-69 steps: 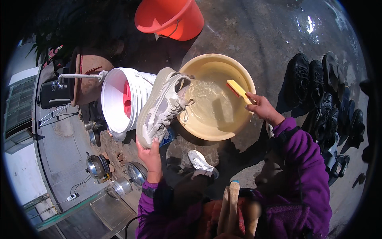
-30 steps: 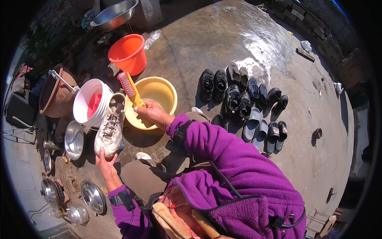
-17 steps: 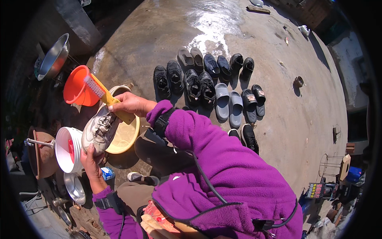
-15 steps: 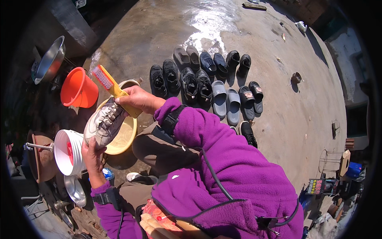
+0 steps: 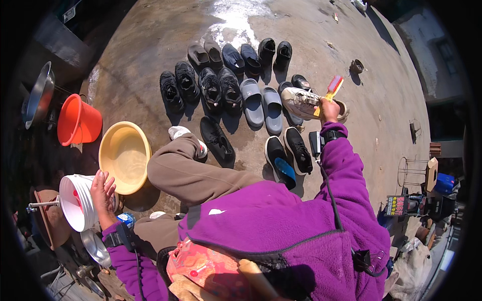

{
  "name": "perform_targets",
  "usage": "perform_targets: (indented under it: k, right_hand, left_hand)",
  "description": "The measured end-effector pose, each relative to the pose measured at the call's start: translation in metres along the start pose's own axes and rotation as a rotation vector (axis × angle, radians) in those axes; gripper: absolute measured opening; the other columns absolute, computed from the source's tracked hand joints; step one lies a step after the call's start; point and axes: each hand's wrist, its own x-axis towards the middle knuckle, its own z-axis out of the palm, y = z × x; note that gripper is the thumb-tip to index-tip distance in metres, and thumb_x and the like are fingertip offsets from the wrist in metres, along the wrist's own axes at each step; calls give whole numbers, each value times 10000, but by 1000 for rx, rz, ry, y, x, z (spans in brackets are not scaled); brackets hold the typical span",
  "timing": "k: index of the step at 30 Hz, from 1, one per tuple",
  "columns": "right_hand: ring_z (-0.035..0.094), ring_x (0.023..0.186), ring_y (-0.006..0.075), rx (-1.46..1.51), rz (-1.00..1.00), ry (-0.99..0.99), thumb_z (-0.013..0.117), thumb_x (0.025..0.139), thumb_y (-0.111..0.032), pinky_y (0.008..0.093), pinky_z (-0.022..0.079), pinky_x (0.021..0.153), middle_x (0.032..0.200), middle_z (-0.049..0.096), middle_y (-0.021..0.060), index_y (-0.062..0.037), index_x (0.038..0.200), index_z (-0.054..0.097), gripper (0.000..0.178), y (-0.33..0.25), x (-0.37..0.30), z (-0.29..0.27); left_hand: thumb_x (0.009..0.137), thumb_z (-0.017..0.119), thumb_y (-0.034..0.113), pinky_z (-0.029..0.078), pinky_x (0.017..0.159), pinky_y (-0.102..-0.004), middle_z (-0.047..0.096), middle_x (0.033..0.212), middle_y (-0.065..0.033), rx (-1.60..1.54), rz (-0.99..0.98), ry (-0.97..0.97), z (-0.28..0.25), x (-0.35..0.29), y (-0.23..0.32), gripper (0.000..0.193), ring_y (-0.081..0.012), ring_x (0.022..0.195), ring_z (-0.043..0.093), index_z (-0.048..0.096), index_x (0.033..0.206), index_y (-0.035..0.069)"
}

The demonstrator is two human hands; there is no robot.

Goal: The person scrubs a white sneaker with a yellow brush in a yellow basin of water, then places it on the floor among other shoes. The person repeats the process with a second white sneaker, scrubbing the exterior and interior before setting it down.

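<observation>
Away to the right, my right hand [image 5: 328, 109] is closed on a yellow-handled scrub brush [image 5: 333, 88] with red and pale bristles. A whitish lace-up sneaker [image 5: 300, 102] is at the same hand, seemingly gripped with the brush; it hangs over a dark slipper. My left hand [image 5: 103, 193] holds nothing, its fingers stretched out beside the white bucket [image 5: 86, 213]. Just beyond that hand stands a pale yellow basin [image 5: 145, 150].
Rows of footwear fill the ground ahead, among them grey slides [image 5: 272, 108] and black sneakers [image 5: 170, 93]. A black pair [image 5: 297, 150] sits closer to me. An orange bucket [image 5: 78, 120] and metal bowls [image 5: 95, 247] line the left side.
My right hand has swung from the left side over to the right, carrying the brush and the whitish sneaker. My left hand has let go of the sneaker and opened.
</observation>
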Motion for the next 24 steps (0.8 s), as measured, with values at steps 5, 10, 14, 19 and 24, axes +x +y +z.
perform_targets:
  k: [5, 10, 14, 19, 24]
  right_hand:
    - [674, 584, 296, 8, 147, 469, 575, 814, -79, 359, 568, 523, 879, 660, 206, 118, 1105, 562, 351, 62, 20, -119]
    - [694, 703, 369, -19, 324, 680, 506, 783, -35, 418, 593, 588, 1001, 646, 252, 110, 1174, 537, 419, 110, 5, -184]
    - [689, 689, 370, 25, 346, 718, 517, 791, -43, 416, 594, 565, 974, 645, 239, 90, 1184, 539, 416, 128, 6, -203]
    - [683, 623, 351, 87, 343, 613, 553, 851, -94, 412, 565, 479, 920, 639, 227, 83, 1142, 521, 342, 124, 29, -211]
    - [629, 495, 300, 44, 291, 546, 552, 876, -109, 409, 521, 433, 704, 590, 140, 81, 1082, 523, 281, 112, 64, -188]
  left_hand:
    - [906, 652, 390, 536, 707, -255, 594, 1293, -160, 31, 0, 39, -26, 4, -12, 631, -218, 969, 678, 454, 1406, 59]
    - [905, 645, 408, 522, 756, -291, 594, 1298, -144, 63, -75, 97, -50, 2, -24, 629, -222, 981, 666, 462, 1399, 64]
    - [893, 650, 422, 506, 782, -310, 603, 1284, -129, 20, -109, 162, -66, -4, -25, 617, -235, 997, 649, 486, 1363, 57]
    - [890, 650, 440, 490, 797, -329, 602, 1287, -114, 22, -80, 218, -76, -14, -20, 644, -245, 982, 649, 462, 1387, 76]
    - [898, 638, 440, 491, 784, -336, 607, 1275, -112, 32, -56, 208, -92, -23, -17, 651, -251, 990, 647, 444, 1414, 92]
